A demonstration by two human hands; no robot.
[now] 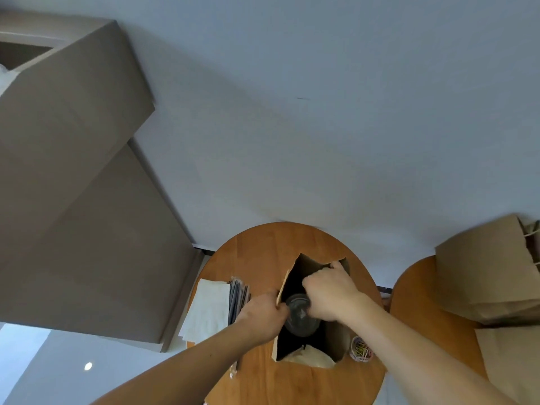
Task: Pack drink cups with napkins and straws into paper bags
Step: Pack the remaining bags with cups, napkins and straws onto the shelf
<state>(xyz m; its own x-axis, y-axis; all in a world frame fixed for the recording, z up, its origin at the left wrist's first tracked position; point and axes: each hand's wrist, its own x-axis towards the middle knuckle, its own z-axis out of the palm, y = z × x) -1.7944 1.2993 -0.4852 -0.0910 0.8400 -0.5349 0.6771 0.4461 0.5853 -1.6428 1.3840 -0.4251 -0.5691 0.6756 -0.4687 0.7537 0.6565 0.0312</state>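
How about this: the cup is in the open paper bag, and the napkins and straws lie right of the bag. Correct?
Not quite: the head view shows the napkins and straws lying left of the paper bag, not right. The cup is in the open bag.

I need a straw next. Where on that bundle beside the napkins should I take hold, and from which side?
Pinch a straw at mid-length, coming from above. They lie flat, side by side, between the napkins and the paper bag, so sideways access looks blocked; the left hand covers their near ends.
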